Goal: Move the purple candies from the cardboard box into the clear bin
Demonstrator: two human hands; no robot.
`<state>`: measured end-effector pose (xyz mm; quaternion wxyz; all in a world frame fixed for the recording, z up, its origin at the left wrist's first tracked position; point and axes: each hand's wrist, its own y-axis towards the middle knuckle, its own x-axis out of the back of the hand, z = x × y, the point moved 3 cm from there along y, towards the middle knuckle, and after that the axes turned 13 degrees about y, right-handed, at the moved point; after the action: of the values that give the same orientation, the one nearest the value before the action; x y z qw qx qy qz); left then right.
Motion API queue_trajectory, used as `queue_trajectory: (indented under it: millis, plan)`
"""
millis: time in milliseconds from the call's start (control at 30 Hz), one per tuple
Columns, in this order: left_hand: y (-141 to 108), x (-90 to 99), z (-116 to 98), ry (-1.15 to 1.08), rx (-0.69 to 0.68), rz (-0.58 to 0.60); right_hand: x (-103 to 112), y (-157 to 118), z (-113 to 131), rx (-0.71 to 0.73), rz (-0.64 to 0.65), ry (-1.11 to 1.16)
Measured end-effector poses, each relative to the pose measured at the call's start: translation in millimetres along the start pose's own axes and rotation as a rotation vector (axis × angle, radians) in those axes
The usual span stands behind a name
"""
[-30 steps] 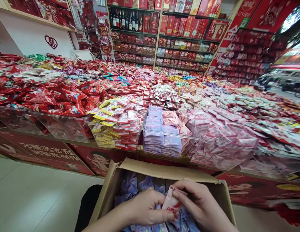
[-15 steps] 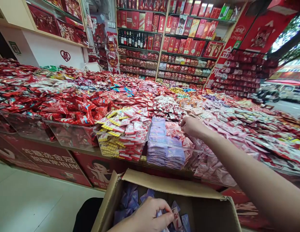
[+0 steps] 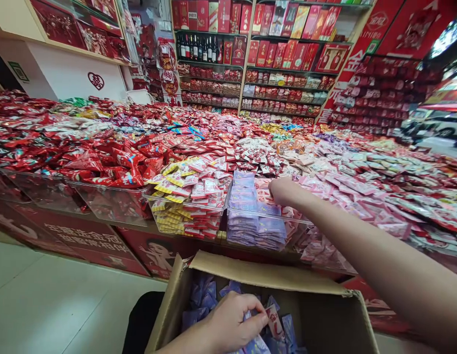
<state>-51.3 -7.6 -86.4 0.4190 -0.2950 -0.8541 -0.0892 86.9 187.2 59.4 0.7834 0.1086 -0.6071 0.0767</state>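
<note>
Left hand (image 3: 228,324) down in the cardboard box (image 3: 258,275), grip pinched on a pink packet (image 3: 273,320) among purple ones. Right hand (image 3: 283,191) out over the worktop's clear bin (image 3: 265,228), fingers curled on pink packets, can't tell if holding any.

You have a brown corrugated cardboard box (image 3: 250,275) before you, matt and rough, its flap edge torn and fibrous. Inside it, the purple plastic sachets (image 3: 202,297) look smooth with a soft sheen. The clear acrylic bin (image 3: 263,228) on the counter is glossy and see-through, and the pale pink sachets (image 3: 263,195) in it look like thin, smooth film. The red foil packets (image 3: 114,162) shine brightest, crinkled and metallic. The pale floor (image 3: 59,300) is smooth, with a dull gloss.
</note>
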Motion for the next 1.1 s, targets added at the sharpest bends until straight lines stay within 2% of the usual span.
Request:
queue_trajectory:
  millis: [100,200,267,333,400,467,500,533,567,633,700,767,900,1000,1100]
  plan:
    - [2.0,1.3,-1.4,0.041,-0.006,0.017,8.9,-7.8,2.6,-0.076,-0.024,-0.083]
    - [4.0,3.8,-0.4,0.119,-0.011,0.079,31.4,-34.4,10.1,-0.055,-0.136,-0.074]
    - [4.9,2.6,6.8,0.267,0.023,0.17,42.6,-67.1,12.0,-0.014,-0.153,0.108]
    - [4.6,0.5,19.2,0.429,0.107,0.241,36.1,-109.6,8.4,-0.015,-0.007,0.387]
    - [3.3,-2.1,31.4,0.5,0.173,0.282,3.8,-155.7,1.7,-0.032,0.294,0.674]
    - [2.1,-4.4,40.0,0.52,0.215,0.313,-49.7,-195.6,-8.2,-0.059,0.605,0.874]
    - [1.7,-5.3,42.8,0.528,0.232,0.328,-80.6,-209.4,-15.7,-0.083,0.683,0.876]
    - [1.6,-6.1,44.5,0.53,0.246,0.342,-111.7,-217.9,-25.2,-0.118,0.683,0.806]
    - [1.6,-6.6,45.4,0.528,0.255,0.356,-141.2,-222.1,-35.6,-0.176,0.628,0.707]
    - [2.0,-7.4,45.6,0.511,0.265,0.38,-192.5,-224.5,-54.2,-0.355,0.548,0.5]
    - [2.4,-7.3,44.7,0.489,0.267,0.39,-227.2,-223.4,-61.5,-0.444,0.516,0.416]
    - [2.6,-6.7,43.1,0.471,0.265,0.385,-244.9,-222.7,-59.8,-0.47,0.496,0.393]
    - [3.5,-5.9,36.8,0.442,0.233,0.348,-246.2,-224.8,-48.9,-0.455,0.417,0.359]
    - [4.8,-5.9,29.6,0.414,0.184,0.31,-229.8,-224.6,-40.8,-0.347,0.309,0.408]
    - [5.1,-5.9,21.8,0.387,0.143,0.271,-205.8,-225.1,-27.6,-0.206,0.202,0.63]
